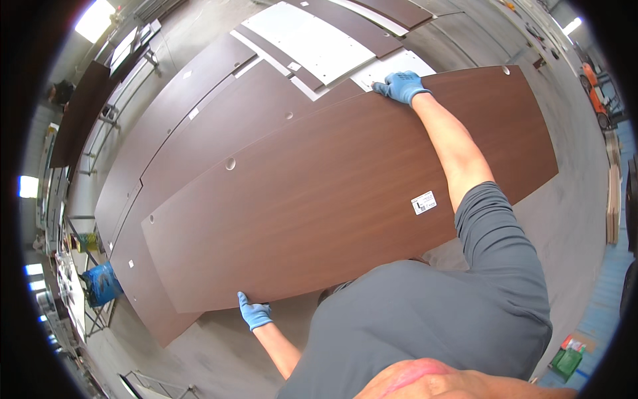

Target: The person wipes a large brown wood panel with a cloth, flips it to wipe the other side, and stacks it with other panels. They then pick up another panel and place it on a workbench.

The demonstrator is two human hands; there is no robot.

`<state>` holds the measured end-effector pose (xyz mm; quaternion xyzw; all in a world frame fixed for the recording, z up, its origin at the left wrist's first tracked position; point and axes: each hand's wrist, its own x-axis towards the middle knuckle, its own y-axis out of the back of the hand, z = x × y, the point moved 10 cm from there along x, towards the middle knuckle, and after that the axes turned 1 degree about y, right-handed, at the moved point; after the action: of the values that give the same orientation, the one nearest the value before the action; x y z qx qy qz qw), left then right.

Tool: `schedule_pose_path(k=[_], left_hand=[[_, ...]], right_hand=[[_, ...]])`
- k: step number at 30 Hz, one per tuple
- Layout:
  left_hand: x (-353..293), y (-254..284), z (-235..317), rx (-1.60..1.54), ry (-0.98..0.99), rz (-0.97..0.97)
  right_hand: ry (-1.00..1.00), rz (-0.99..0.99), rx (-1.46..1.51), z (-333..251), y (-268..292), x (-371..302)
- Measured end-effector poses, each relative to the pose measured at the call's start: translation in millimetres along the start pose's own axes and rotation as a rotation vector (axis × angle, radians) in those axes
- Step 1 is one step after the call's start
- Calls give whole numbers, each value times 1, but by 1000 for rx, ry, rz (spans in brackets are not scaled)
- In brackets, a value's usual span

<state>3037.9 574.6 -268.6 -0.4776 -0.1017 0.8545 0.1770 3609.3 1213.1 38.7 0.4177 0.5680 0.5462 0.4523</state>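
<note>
Two gloved hands hold one long brown panel (345, 193) by opposite edges. The left hand (255, 312) grips the near long edge toward the panel's left end, fingers curled under it. The right hand (401, 86) reaches across to the far long edge, fingers hooked over it. The panel is carried flat, wood-grain face up, above a stack of similar dark panels (193, 126) that lie on the floor (565, 219); a white label (423, 202) sits near its near edge, and several round holes show along the far edge.

To handle the board well, I judge that both grips should stay on the edges, with the wrists keeping the face level so that neither end dips. The right arm is stretched far over, so the body should stay close to the near edge to take the load. White boards (312, 40) lie beyond the stack, and a blue bin (101, 282) stands off to the left.
</note>
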Motion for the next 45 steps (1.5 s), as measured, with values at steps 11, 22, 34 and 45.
schedule_pose_path(k=[11,22,34,45], left_hand=[[-4,2,-13,-205,-34,332],[-27,-47,-70,-358,-102,384],[36,-54,-86,-570,-129,625],[92,-24,-62,-564,-69,741]], right_hand=[[192,-240,-38,-95,-113,178],[350,-376,-4,-136,-192,275],[342,-389,-88,-141,-279,350],[306,-440,-54,-188,-306,366]])
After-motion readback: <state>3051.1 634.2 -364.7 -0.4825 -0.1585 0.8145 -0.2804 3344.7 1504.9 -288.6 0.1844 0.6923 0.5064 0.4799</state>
